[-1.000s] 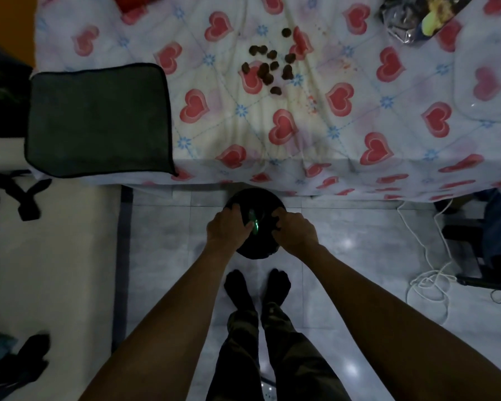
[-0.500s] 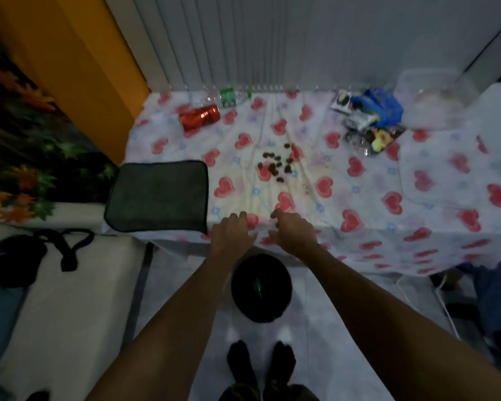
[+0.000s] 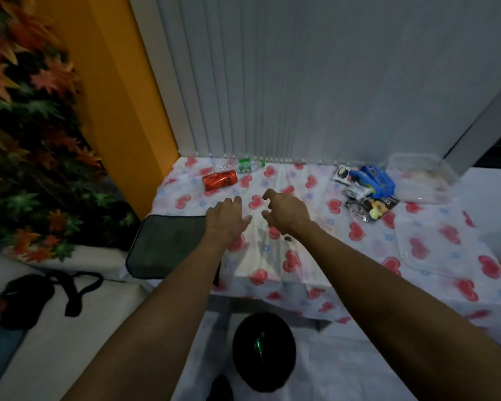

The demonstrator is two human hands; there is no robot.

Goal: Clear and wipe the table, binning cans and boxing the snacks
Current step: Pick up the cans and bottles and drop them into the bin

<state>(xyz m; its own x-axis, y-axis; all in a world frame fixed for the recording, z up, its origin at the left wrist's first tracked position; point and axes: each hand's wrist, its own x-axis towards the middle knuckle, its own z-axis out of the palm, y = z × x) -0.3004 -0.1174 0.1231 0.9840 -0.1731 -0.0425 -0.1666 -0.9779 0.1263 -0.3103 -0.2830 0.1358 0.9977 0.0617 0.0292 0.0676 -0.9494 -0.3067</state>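
Red can (image 3: 219, 180) is lying just beyond the empty, loose-fingered left hand (image 3: 227, 218) and right hand (image 3: 284, 211), likely awaiting binning next.

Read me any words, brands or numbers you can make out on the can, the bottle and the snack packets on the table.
Nothing can be read in this picture.
Red can: print too blurred.
Bottle: green label too small.
Snack packets: print too blurred.
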